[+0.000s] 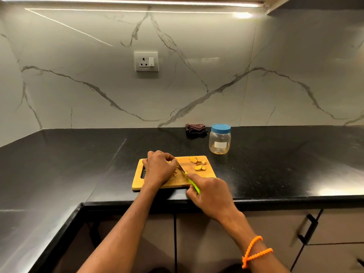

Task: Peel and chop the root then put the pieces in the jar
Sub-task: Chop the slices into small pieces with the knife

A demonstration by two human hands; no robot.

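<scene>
On the wooden cutting board (208, 173), the left hand (160, 167) arches with fingers curled down, pinning a piece of root (169, 161) that is mostly hidden beneath it. Just right, the knife (189, 179) lies slanted, blade tip by those fingertips. The right hand (209, 194) grips its green handle, index finger along the top. Cut yellow slices (199, 164) lie at the board's far right corner. Beyond stands the jar (220, 139), blue lid on, beside a folded dark cloth (196, 129).

One cutting board (199, 174), one knife (192, 182), one jar (219, 139), one folded cloth (196, 128), two hands.
</scene>
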